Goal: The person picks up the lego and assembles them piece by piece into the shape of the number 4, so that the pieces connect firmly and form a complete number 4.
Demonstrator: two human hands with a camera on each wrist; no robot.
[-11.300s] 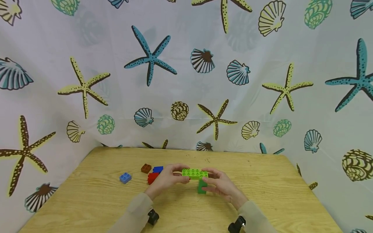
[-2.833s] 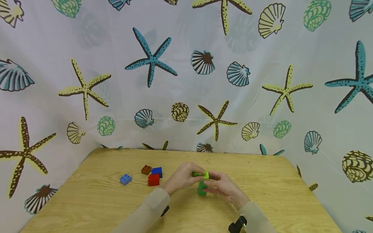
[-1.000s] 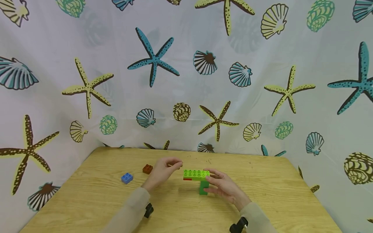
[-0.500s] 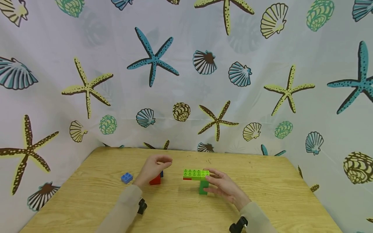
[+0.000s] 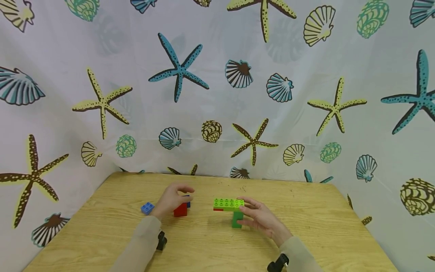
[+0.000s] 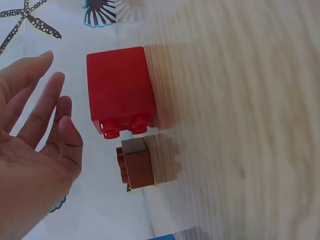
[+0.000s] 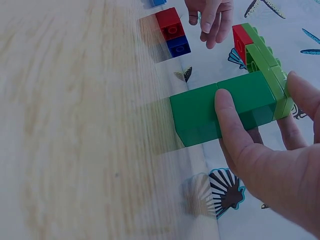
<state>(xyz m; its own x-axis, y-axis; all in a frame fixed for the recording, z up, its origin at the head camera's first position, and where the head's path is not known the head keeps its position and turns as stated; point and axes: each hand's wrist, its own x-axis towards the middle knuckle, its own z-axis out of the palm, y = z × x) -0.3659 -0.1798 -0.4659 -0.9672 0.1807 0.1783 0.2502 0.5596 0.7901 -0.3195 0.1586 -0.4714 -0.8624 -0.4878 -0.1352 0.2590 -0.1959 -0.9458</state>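
Observation:
My right hand (image 5: pixel 262 218) holds a small toy-brick build, its fingers and thumb around the upright part. That upright is two stacked dark green bricks (image 7: pixel 197 112) standing on the table. Lime green bricks (image 5: pixel 224 204) lie across the top and jut out to the left, with a red brick (image 7: pixel 240 41) under their far end. My left hand (image 5: pixel 170 199), empty with loosely bent fingers, hovers by a loose red brick (image 6: pixel 121 85). Behind that red brick is a dark blue brick (image 7: pixel 178 46). A brown brick (image 6: pixel 137 166) shows in the left wrist view but is hidden by my hand in the head view.
A lighter blue brick (image 5: pixel 147 208) lies left of my left hand. The wooden table (image 5: pixel 295 211) reaches back to a white curtain (image 5: pixel 210 102) printed with shells and starfish. Black wrist cameras sit on both sleeves.
My left hand, at the lime bricks a few seconds ago, has moved left and down to the loose red brick. The right hand and the build have stayed in place.

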